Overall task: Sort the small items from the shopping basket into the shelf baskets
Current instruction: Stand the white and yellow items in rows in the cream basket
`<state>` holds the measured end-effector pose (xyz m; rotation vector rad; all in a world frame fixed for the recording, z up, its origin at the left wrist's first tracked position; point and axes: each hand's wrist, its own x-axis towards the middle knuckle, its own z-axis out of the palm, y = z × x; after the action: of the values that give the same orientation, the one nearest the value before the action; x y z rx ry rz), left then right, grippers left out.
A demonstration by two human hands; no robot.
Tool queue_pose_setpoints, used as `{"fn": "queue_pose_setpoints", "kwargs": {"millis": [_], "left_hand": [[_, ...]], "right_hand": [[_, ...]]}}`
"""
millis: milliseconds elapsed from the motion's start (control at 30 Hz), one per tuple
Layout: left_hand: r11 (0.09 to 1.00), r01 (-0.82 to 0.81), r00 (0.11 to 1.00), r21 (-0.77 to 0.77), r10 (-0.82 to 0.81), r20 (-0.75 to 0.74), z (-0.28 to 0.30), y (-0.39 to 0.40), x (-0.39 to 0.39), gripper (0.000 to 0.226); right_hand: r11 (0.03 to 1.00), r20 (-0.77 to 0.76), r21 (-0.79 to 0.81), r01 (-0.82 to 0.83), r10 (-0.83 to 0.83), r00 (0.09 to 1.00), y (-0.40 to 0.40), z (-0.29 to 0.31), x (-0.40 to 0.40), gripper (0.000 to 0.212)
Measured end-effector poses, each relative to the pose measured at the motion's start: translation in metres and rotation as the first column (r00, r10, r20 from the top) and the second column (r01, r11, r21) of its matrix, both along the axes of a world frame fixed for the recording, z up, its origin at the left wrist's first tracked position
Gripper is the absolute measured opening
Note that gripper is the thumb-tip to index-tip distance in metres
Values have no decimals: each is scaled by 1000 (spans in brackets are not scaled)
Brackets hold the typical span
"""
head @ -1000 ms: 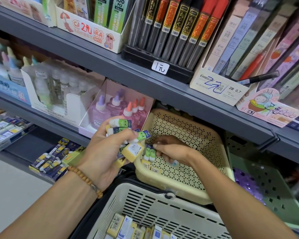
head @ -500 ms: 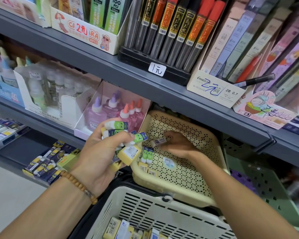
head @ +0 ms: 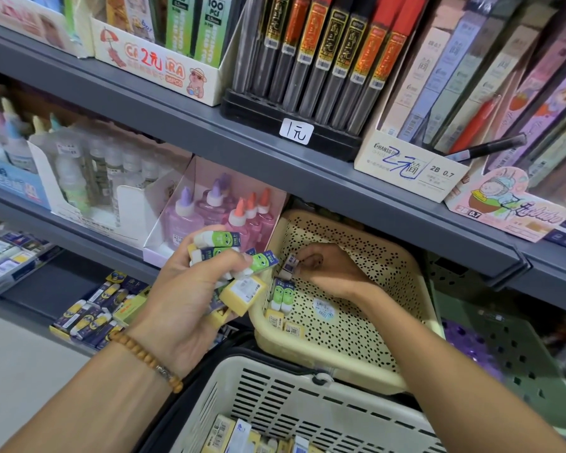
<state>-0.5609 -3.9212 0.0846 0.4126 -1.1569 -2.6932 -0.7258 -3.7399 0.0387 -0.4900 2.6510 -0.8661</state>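
Left hand (head: 190,299) clutching eraser bunch (head: 229,266), right hand (head: 327,273) pinching one eraser (head: 290,266) inside cream basket (head: 389,266), tags "1元" (head: 296,131), "2B 0.7" (head: 441,171) above, shopping basket (head: 275,397) below, contents probably erasers.

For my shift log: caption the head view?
Right hand places a small eraser in the cream shelf basket; left hand grips more.

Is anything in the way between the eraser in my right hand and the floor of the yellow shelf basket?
Nothing visible. The right hand pinches a small eraser already inside the yellow shelf basket, just above two green erasers standing along its left wall. The perforated floor beside them is bare.
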Motion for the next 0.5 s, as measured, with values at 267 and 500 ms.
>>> {"fn": "queue_pose_setpoints", "kwargs": {"millis": [267,500], "left_hand": [[1000,13,1000,-1,-13,-1,2,2,3,35],[999,34,999,11,-34,-25,2,1,3,34]], "right_hand": [[962,-31,233,-142,153,988,-8,-5,21,60],[971,-39,206,-125,136,990,-15,-6,25,71]]}}
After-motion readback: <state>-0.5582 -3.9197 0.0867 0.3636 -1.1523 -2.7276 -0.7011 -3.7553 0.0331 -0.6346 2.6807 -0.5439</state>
